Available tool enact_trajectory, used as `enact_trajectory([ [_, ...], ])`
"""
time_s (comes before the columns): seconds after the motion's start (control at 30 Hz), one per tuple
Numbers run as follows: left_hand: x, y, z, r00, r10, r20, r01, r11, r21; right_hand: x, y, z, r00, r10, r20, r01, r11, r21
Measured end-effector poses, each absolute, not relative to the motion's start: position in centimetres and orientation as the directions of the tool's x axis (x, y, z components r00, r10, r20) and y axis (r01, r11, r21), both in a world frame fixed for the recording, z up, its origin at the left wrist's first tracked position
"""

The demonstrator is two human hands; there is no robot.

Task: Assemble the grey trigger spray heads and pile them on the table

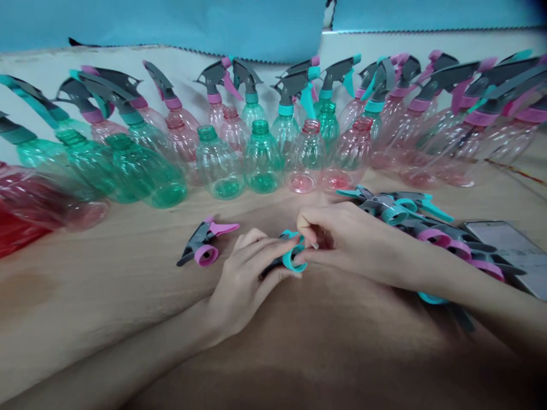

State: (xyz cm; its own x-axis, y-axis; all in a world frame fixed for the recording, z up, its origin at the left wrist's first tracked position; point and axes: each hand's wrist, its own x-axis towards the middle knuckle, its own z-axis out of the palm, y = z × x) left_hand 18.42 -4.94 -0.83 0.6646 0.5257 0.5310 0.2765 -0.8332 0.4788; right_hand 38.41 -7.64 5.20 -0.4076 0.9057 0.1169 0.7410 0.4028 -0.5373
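Note:
My left hand (248, 267) is closed around a grey and teal trigger spray head (292, 259), held low over the table with its round collar opening toward me. From the right, my right hand (337, 239) meets the collar, its fingers curled and its thumb touching the opening. Whatever sits between those fingers, if anything, is hidden. A grey and pink spray head (206, 254) lies on the table left of my hands. Beside my right forearm is a pile of spray heads with teal collars (394, 213) and pink collars (435, 236), partly covered by the arm.
Open-necked green bottles (262, 165) and pink bottles (306, 162) stand in front of bottles fitted with spray heads (293, 85) along the back wall. A phone (508, 250) lies at the right. Something red (19, 228) sits at the left table (106, 296) edge.

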Motion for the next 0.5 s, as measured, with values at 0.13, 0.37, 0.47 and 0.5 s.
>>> enact_trajectory([
  [0.13,18.46,-5.04,-0.78,0.666,0.531,0.524,0.283,-0.83,0.481,38.35,-7.78,5.38,-0.444,0.888,0.118,0.745,0.439,-0.503],
  [0.37,18.38,-5.1,-0.59,0.677,0.541,0.5,0.279,-0.817,0.505,38.12,-8.05,4.64,-0.58,0.803,0.139,0.592,0.532,-0.605],
  [0.47,18.38,-5.07,-0.66,0.682,0.539,0.493,0.278,-0.816,0.507,38.07,-8.08,4.43,-0.568,0.808,0.157,0.584,0.53,-0.615],
  [0.5,18.41,-5.07,-0.68,0.683,0.538,0.494,0.278,-0.817,0.505,38.03,-8.1,4.41,-0.56,0.813,0.162,0.587,0.527,-0.615],
])
